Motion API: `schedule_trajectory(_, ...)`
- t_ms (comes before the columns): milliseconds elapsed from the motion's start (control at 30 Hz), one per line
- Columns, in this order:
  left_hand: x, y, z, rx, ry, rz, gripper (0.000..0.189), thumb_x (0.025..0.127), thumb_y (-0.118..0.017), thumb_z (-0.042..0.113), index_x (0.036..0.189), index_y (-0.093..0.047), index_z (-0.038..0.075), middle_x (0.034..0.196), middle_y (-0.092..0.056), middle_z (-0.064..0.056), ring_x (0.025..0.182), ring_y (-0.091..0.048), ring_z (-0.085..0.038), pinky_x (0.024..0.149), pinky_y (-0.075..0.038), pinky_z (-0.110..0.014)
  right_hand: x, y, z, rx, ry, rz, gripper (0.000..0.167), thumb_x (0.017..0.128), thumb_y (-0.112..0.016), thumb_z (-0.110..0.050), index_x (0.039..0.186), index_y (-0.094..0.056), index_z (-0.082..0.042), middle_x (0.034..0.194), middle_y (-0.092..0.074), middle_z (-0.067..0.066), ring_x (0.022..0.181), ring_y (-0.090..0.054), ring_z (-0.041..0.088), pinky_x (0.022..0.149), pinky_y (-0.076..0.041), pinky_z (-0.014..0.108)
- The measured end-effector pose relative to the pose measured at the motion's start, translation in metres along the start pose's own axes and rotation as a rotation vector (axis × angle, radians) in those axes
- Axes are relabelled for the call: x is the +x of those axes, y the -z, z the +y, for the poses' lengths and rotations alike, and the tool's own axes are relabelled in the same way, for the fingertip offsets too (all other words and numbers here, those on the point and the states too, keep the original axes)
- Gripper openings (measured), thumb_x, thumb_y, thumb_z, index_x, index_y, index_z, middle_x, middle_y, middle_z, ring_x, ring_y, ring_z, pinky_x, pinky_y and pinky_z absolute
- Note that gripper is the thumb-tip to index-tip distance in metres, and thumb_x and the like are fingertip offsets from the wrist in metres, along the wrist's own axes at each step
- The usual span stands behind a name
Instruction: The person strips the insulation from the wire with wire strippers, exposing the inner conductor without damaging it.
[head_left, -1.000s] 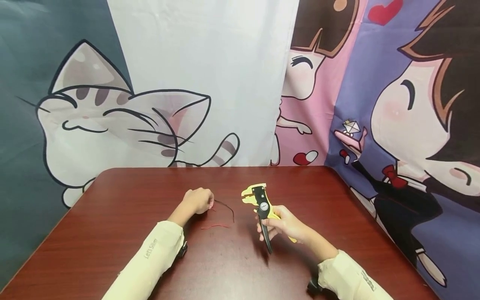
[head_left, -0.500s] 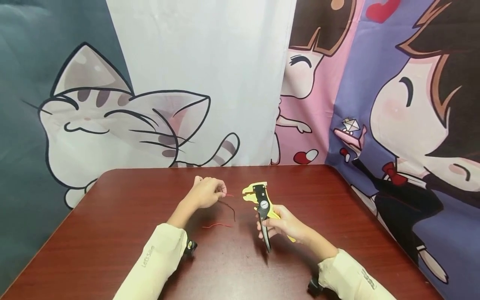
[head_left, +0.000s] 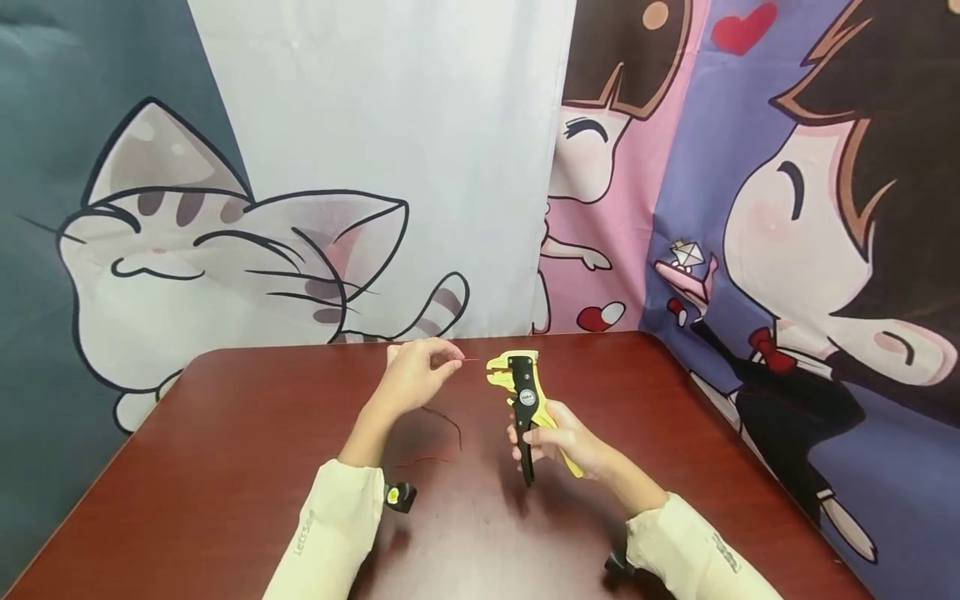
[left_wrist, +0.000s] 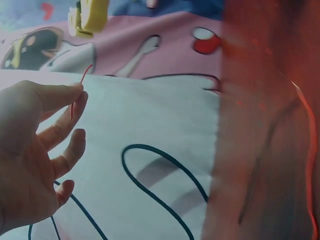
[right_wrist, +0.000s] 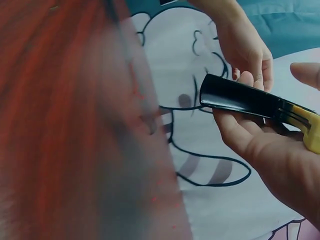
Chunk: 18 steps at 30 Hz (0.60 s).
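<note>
My left hand (head_left: 415, 377) pinches a short red wire (head_left: 471, 360) between thumb and forefinger, raised above the table's far part. In the left wrist view, the red wire (left_wrist: 86, 74) sticks out past both sides of the fingertips, and the other fingers are loosely bent. My right hand (head_left: 564, 442) grips a yellow and black wire stripper (head_left: 526, 397) by its handles, its head upward and its notched mouth facing left. A small gap separates the wire's tip from that mouth. The right wrist view shows the black handle (right_wrist: 240, 96) lying across my fingers.
Another red wire (head_left: 423, 459) lies on the brown table (head_left: 225, 467), and a dark wire (head_left: 452, 418) curves behind it. A cartoon-printed cloth (head_left: 390, 108) hangs beyond the table's far edge. Each forearm carries a black wrist camera (head_left: 401, 497).
My left hand has lifted from the table and moved right and away, bringing the pinched red wire beside the stripper's mouth. The right hand keeps its grip in nearly the same place.
</note>
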<state>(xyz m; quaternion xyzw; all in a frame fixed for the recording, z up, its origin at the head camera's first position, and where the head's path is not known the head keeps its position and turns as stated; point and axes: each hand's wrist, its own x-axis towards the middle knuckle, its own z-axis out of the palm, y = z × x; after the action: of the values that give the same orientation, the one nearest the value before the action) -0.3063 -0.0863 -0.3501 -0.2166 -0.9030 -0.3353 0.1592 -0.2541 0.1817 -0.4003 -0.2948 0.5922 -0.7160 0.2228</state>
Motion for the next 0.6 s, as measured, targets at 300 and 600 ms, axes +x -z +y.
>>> schedule_trajectory(300,0.008,0.009,0.004,-0.174,0.02,0.178,0.005,0.092,-0.07,0.017,0.096,-0.074,0.018,0.078,-0.065,0.007,0.069,-0.056,-0.012,0.087,-0.028,-0.051,0.028,0.006,-0.011,-0.022,0.081,0.008,0.025,0.092,-0.046,0.003,0.116,-0.046,0.007,0.092,-0.061,0.018,0.075,-0.069,0.025,0.072,-0.057,0.055)
schedule_trajectory(600,0.015,0.015,0.01,-0.251,0.023,0.318,0.005,0.092,-0.068,0.015,0.094,-0.072,0.017,0.078,-0.063,0.006,0.067,-0.054,-0.011,0.083,-0.026,-0.044,0.058,0.009,-0.029,-0.047,0.157,0.013,0.038,0.091,-0.048,0.001,0.115,-0.035,0.028,0.091,-0.061,0.015,0.074,-0.068,0.024,0.071,-0.057,0.054)
